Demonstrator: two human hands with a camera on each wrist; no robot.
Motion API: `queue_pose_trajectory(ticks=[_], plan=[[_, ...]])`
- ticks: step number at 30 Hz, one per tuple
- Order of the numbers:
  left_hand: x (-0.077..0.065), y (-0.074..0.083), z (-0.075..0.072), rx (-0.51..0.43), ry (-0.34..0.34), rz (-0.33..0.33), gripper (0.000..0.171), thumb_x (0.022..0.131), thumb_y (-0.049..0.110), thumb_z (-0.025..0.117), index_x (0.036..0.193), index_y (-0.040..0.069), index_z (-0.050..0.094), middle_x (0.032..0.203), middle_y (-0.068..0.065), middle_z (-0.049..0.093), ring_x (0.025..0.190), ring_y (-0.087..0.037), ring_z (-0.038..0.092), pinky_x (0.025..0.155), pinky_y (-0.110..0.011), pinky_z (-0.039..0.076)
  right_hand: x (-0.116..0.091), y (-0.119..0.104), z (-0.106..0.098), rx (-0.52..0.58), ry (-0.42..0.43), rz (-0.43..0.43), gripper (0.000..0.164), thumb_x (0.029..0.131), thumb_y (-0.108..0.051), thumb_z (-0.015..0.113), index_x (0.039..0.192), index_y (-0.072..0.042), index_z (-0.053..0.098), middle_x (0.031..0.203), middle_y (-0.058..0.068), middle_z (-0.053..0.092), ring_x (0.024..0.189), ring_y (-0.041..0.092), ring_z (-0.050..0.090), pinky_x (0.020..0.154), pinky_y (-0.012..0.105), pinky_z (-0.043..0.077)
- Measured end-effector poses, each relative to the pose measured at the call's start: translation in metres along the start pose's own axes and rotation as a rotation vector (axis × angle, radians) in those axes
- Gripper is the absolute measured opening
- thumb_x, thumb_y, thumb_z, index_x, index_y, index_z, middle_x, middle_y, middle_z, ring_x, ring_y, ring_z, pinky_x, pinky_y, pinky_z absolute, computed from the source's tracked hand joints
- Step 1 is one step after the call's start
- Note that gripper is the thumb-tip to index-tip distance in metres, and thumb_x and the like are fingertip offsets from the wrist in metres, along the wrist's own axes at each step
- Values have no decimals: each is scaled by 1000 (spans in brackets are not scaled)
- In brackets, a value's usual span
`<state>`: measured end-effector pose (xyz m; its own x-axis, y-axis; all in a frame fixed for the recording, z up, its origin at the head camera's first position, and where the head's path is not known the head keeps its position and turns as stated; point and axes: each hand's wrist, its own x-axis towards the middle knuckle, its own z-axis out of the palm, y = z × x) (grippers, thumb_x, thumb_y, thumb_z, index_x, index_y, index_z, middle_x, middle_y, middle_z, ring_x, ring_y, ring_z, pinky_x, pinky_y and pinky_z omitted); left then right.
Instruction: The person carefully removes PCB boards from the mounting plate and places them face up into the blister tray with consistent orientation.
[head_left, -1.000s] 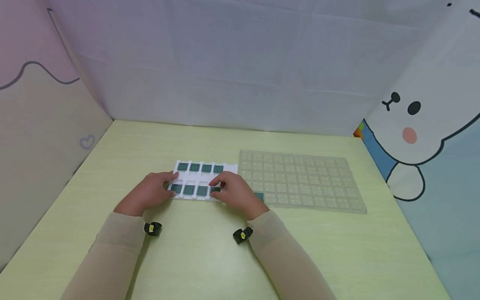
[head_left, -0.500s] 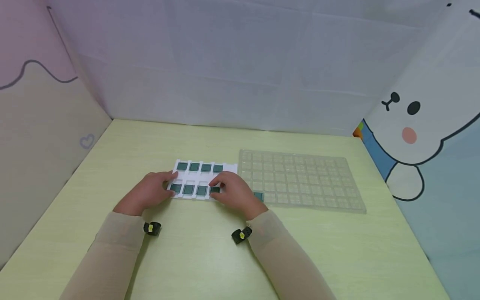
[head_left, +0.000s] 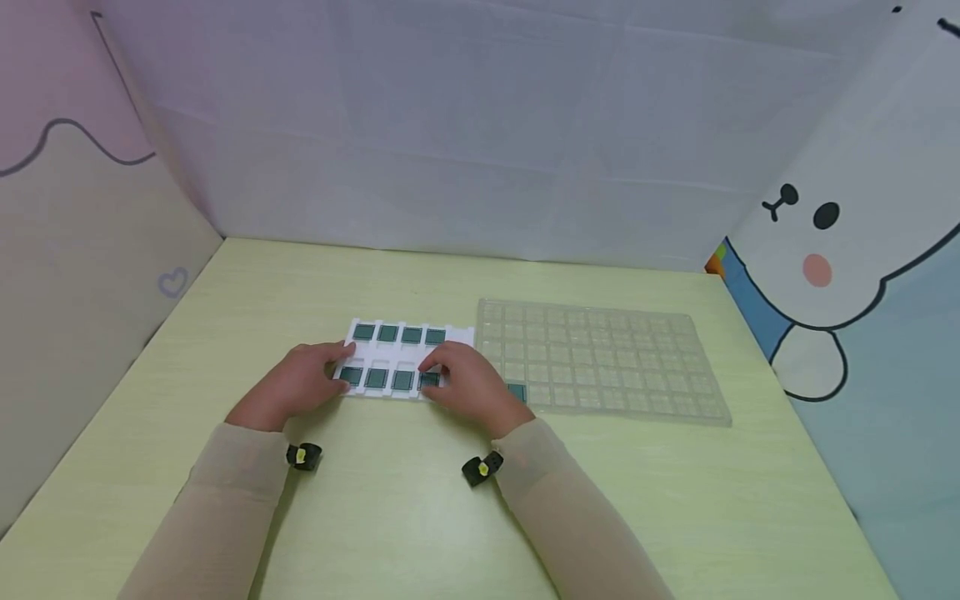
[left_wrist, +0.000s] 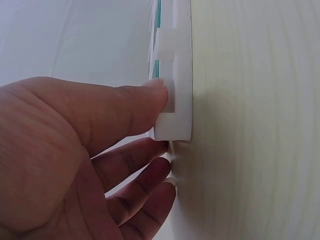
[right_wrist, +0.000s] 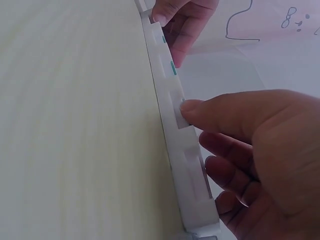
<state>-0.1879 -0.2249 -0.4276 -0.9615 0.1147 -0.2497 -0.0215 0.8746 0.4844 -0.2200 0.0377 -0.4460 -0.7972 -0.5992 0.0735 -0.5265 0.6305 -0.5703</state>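
Note:
A white tray (head_left: 390,354) with two rows of green square chips in its pockets lies on the table in the head view. At its left end my left hand (head_left: 300,379) grips the edge, thumb (left_wrist: 155,95) near the front corner and fingers round the end. My right hand (head_left: 472,379) is over the tray's right part, thumb and forefinger at opposite sides of a front-row green chip (head_left: 429,380), pinching it at its pocket. The thumb (right_wrist: 192,107) sits at the pocket's side notch. The right hand partly covers the pockets at the right end.
A clear plastic tray (head_left: 600,358) with many square compartments lies right beside the white tray. One green chip (head_left: 517,392) is in its front left corner, partly behind the right wrist. A white cloth wall (head_left: 480,167) closes off the table's back.
Both hands stay at the same spots on the white tray. More of the chip by my right thumb shows now; the right fingers have shifted very slightly.

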Motion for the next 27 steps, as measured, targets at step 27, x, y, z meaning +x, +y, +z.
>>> queue_pose_trajectory(ticks=[27], plan=[[1,-1,0,-19,-6,7,65,85,12,67,144,12,38,147,-20,31,131,-42,29,102,-56,28,1,-2,0,-53,-5,-22,19,79,-25,75,97,-18,71,93,-10,63,83,9,48,76,23,42]])
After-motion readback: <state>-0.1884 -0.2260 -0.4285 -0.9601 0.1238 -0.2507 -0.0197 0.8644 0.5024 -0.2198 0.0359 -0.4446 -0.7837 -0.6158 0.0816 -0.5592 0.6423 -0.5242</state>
